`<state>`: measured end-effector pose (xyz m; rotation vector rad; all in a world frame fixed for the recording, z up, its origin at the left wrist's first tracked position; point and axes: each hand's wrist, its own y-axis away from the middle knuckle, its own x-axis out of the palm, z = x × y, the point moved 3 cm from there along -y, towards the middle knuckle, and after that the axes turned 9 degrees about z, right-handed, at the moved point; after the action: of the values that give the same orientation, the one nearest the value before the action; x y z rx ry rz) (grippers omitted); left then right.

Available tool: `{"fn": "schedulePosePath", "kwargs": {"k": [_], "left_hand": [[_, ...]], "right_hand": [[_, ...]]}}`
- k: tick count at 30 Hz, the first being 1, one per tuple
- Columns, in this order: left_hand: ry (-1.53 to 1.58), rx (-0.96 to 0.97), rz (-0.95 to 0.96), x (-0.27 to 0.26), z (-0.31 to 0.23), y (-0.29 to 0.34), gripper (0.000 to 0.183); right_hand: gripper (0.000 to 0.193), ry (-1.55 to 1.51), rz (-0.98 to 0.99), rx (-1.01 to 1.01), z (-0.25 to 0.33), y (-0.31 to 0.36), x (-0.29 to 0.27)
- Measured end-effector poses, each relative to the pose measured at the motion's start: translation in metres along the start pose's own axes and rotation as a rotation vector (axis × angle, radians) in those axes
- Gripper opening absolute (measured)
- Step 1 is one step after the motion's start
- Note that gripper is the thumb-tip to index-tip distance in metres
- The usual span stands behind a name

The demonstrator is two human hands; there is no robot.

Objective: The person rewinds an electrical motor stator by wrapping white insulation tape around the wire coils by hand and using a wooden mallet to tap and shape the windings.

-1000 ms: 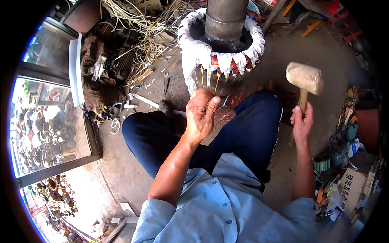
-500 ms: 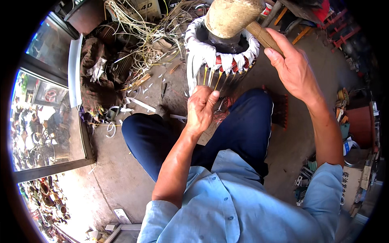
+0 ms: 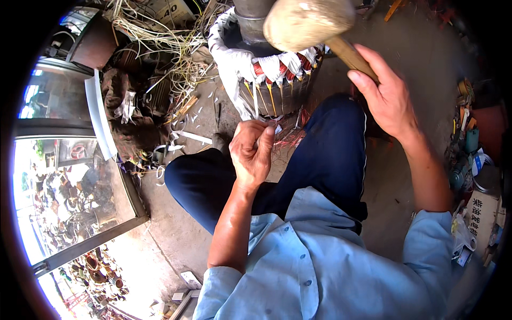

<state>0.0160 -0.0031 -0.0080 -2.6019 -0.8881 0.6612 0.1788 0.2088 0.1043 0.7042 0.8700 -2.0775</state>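
A dark round motor stator [image 3: 290,96] stands on the floor beyond my knees. White cloth tape [image 3: 234,66] wraps its coil ends, with red windings [image 3: 287,71] and thin yellowish sticks [image 3: 271,98] showing below. My right hand [image 3: 388,98] grips the handle of a wooden mallet [image 3: 309,24], raised over the stator's right side. The mallet head covers part of the rim and blurs at its edge. In front of the stator, my left hand [image 3: 252,152] is closed in a fist on the tape's hanging end; the fingertips are hidden.
A dark metal cylinder [image 3: 250,21] rises from the stator's middle. Tangled pale wire [image 3: 160,37] and dark sacking [image 3: 125,96] lie to the left, beside white scraps on the floor. A glass door [image 3: 85,181] is at the far left. Boxes and tools [image 3: 482,213] line the right.
The view has shifted, so the stator sits further left and more of its central cylinder shows. The mallet stays raised in my right hand. My left hand remains closed below the stator's rim.
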Motion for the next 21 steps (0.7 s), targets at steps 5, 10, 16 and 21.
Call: {"fn": "schedulePosePath", "kwargs": {"k": [5,10,16,21], "left_hand": [[-0.049,0.054,0.015,-0.004,-0.022,0.041,0.025],[-0.239,0.018,0.033,-0.014,-0.049,0.079,0.028],[-0.381,0.077,0.111,-0.019,-0.057,0.097,0.032],[-0.486,0.190,0.201,-0.018,-0.052,0.100,0.035]], "right_hand": [[0.042,0.050,-0.212,0.444,-0.126,0.108,0.018],[0.042,0.085,-0.038,0.952,-0.244,0.185,0.053],[0.042,0.497,0.131,0.871,-0.388,0.275,0.097],[0.029,-0.382,-0.471,0.575,-0.420,0.300,0.112]]}}
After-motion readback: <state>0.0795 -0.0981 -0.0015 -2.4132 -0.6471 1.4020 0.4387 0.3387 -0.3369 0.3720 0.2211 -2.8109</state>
